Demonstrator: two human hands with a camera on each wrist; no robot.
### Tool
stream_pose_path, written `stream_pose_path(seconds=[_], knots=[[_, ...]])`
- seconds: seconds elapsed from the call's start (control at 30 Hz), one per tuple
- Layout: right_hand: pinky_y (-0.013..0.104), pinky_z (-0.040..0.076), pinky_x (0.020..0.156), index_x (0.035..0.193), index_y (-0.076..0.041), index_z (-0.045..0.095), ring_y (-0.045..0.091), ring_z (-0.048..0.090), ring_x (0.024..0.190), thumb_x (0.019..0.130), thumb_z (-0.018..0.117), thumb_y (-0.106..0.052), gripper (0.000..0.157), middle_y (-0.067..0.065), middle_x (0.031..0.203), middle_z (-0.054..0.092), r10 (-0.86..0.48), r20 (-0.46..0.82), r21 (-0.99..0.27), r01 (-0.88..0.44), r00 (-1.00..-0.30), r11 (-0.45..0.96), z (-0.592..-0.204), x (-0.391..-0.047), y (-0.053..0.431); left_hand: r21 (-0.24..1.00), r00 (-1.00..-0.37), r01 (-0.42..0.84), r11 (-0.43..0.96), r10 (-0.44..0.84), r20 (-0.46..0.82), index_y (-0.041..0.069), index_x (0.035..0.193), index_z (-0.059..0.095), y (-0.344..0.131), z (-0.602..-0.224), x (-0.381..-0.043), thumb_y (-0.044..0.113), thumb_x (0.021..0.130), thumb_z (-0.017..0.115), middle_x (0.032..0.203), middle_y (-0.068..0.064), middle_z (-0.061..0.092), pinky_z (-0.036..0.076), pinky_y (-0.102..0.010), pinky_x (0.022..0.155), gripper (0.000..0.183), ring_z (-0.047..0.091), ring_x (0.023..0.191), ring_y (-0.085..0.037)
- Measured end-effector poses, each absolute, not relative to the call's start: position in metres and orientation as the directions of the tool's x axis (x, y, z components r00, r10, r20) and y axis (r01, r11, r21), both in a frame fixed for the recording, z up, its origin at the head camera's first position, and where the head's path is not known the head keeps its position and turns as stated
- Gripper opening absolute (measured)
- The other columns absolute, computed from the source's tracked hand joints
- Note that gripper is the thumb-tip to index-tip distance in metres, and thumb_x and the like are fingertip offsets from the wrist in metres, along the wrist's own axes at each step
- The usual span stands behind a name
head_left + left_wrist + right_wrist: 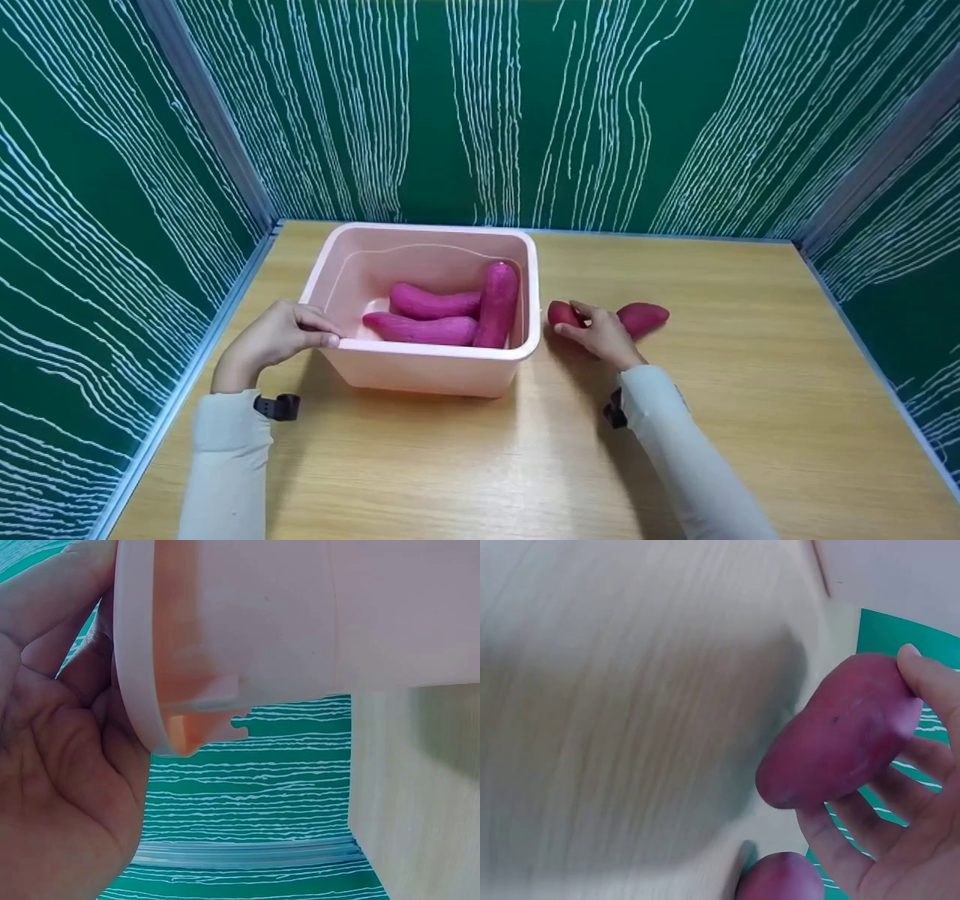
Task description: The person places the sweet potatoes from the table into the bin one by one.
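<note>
A pale pink plastic bin stands on the table with three long magenta sweet potatoes inside; one sweet potato leans upright against the right wall and two lie on the bottom. My left hand pinches the bin's near-left rim between thumb and fingers, and the left wrist view shows the palm beside that rim. To the right of the bin, my right hand holds a red, stubby sweet potato between thumb and fingertips. Another red sweet potato lies just right of this hand, partly hidden by it.
The wooden table is bounded at the back and sides by green panels with white wavy lines, joined by grey metal posts. Dark straps with small devices sit at both wrists.
</note>
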State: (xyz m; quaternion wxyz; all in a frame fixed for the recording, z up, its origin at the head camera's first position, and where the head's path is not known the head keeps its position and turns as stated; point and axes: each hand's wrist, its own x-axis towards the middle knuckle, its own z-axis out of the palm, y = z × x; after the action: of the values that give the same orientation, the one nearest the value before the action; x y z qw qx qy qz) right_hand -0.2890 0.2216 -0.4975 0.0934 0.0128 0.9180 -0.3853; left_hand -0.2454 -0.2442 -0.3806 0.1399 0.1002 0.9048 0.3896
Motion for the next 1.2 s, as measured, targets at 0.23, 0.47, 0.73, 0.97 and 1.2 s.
stream_pose_path(seconds=[0.23, 0.47, 0.73, 0.97, 1.2], knots=[[0.049, 0.043, 0.105, 0.145, -0.006, 0.041, 0.035, 0.050, 0.120, 0.088, 0.068, -0.042, 0.073, 0.021, 0.139, 0.050, -0.052, -0.196, -0.755, 0.117, -0.979, 0.645, -0.492, -0.286, 0.226, 0.727, -0.941, 0.096, 0.680, 0.301, -0.157, 0.004, 0.101, 0.076, -0.246, -0.385, -0.247, 0.013, 0.084, 0.074, 0.110, -0.015, 0.069, 0.047, -0.048, 0.098, 0.019, 0.051, 0.107, -0.030], [0.048, 0.045, 0.103, 0.145, -0.006, 0.041, 0.033, 0.052, 0.116, 0.087, 0.065, -0.050, 0.077, 0.021, 0.138, 0.052, -0.069, -0.236, -0.773, 0.144, -0.969, 0.618, -0.485, -0.285, 0.231, 0.726, -0.939, 0.106, 0.679, 0.309, -0.151, 0.004, 0.101, 0.076, -0.246, -0.385, -0.248, 0.014, 0.084, 0.073, 0.111, -0.015, 0.069, 0.047, -0.047, 0.097, 0.020, 0.049, 0.108, -0.030], [0.042, 0.050, 0.096, 0.147, -0.009, 0.039, 0.029, 0.055, 0.112, 0.082, 0.066, -0.059, 0.087, 0.019, 0.137, 0.053, -0.051, -0.329, -0.790, 0.245, -0.943, 0.562, -0.479, -0.287, 0.236, 0.732, -0.941, 0.073, 0.677, 0.290, -0.175, 0.006, 0.101, 0.076, -0.245, -0.383, -0.247, 0.014, 0.084, 0.073, 0.114, -0.016, 0.068, 0.046, -0.050, 0.099, 0.019, 0.049, 0.110, -0.031], [0.037, 0.054, 0.090, 0.146, -0.011, 0.041, 0.027, 0.058, 0.108, 0.080, 0.069, -0.058, 0.086, 0.017, 0.132, 0.057, -0.062, -0.369, -0.811, 0.288, -0.927, 0.510, -0.469, -0.284, 0.238, 0.736, -0.940, 0.070, 0.674, 0.291, -0.177, 0.006, 0.100, 0.076, -0.245, -0.382, -0.246, 0.014, 0.084, 0.073, 0.112, -0.016, 0.068, 0.046, -0.050, 0.100, 0.018, 0.049, 0.110, -0.031], [0.034, 0.055, 0.086, 0.145, -0.011, 0.043, 0.027, 0.058, 0.108, 0.077, 0.070, -0.061, 0.088, 0.016, 0.132, 0.057, -0.075, -0.388, -0.820, 0.307, -0.919, 0.482, -0.463, -0.284, 0.241, 0.735, -0.940, 0.094, 0.672, 0.304, -0.157, 0.006, 0.100, 0.076, -0.245, -0.383, -0.247, 0.015, 0.083, 0.074, 0.110, -0.015, 0.069, 0.047, -0.047, 0.097, 0.019, 0.050, 0.107, -0.029]])
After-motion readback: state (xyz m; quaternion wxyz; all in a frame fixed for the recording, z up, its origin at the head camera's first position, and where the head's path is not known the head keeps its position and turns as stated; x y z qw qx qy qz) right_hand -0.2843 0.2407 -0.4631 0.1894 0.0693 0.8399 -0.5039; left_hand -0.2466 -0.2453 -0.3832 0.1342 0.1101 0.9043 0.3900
